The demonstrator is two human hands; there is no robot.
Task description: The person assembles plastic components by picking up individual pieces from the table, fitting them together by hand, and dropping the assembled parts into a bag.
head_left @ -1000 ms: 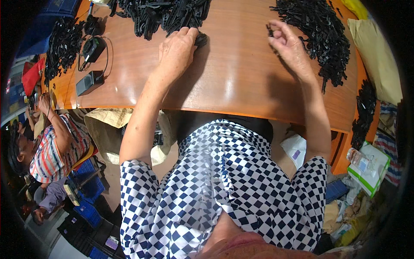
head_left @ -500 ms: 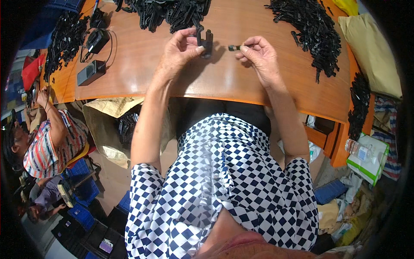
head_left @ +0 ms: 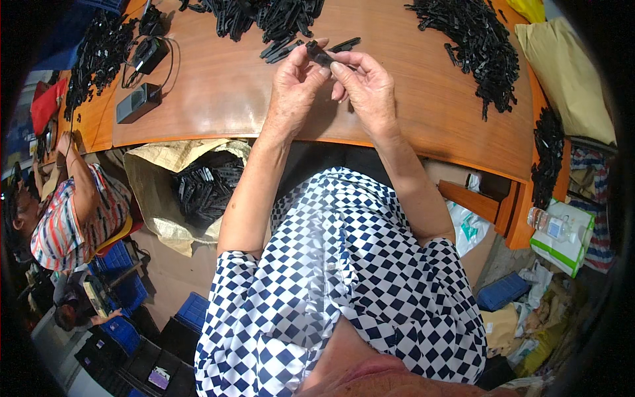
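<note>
black on small part (head_left: 320,57), same black on heaped parts (head_left: 475,46), orange-brown tabletop (head_left: 211,86), navy-and-white diamond check on shirt (head_left: 370,271), multicoloured stripes on co-worker's top (head_left: 63,231), beige open sack (head_left: 149,198), green-edged white packet (head_left: 574,228), blue crate (head_left: 503,291)

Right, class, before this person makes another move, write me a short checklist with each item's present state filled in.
1. Left hand holding the small black part: ok.
2. Right hand on the same part: ok, thumb and fingers pinch its near end.
3. Part held above the tabletop: ok.
4. No loose pieces near the hands: not ok, a few slim black pieces lie just beyond them.
5. Part properly fitted together: cannot tell, fingers cover some of it.
</note>
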